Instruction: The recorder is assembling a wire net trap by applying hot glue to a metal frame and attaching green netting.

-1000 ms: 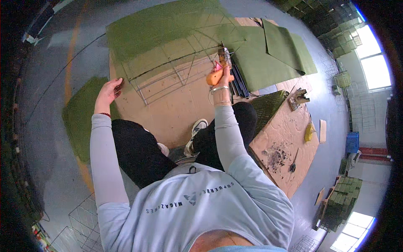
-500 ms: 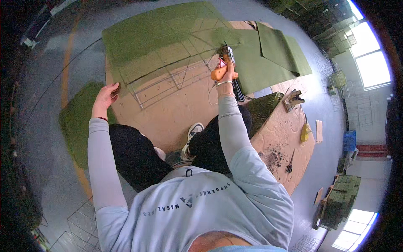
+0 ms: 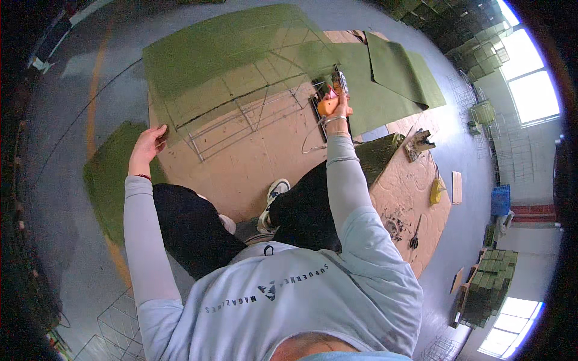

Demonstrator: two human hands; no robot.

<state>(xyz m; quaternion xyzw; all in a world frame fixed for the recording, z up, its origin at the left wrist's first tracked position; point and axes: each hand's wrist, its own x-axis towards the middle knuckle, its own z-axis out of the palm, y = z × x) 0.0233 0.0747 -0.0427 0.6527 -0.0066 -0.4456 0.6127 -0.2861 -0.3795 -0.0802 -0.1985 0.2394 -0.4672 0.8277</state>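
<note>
In my right hand (image 3: 339,109) is an orange hand-held tool (image 3: 329,107) with a dark and silver body; its exact kind is unclear. Its narrow tip points away from me, over the right end of a thin metal wire frame (image 3: 254,127). That frame lies against a large green sheet (image 3: 198,66), which looks partly see-through. At the near left corner of the sheet, my left hand (image 3: 149,146) is held with its thumb and fingers apart. Nothing shows between those fingers; contact with the edge cannot be made out.
Tan cardboard (image 3: 241,174) lies under the frame. Folded green material (image 3: 397,69) is at the far right, and another green piece (image 3: 117,174) at the left. On the right board (image 3: 415,192) are scissors (image 3: 414,242) and a yellow item (image 3: 436,190). Stacked green bundles (image 3: 490,277) stand beyond.
My right hand and the orange tool have shifted right and a little nearer to me. My left hand has moved slightly left and nearer.
</note>
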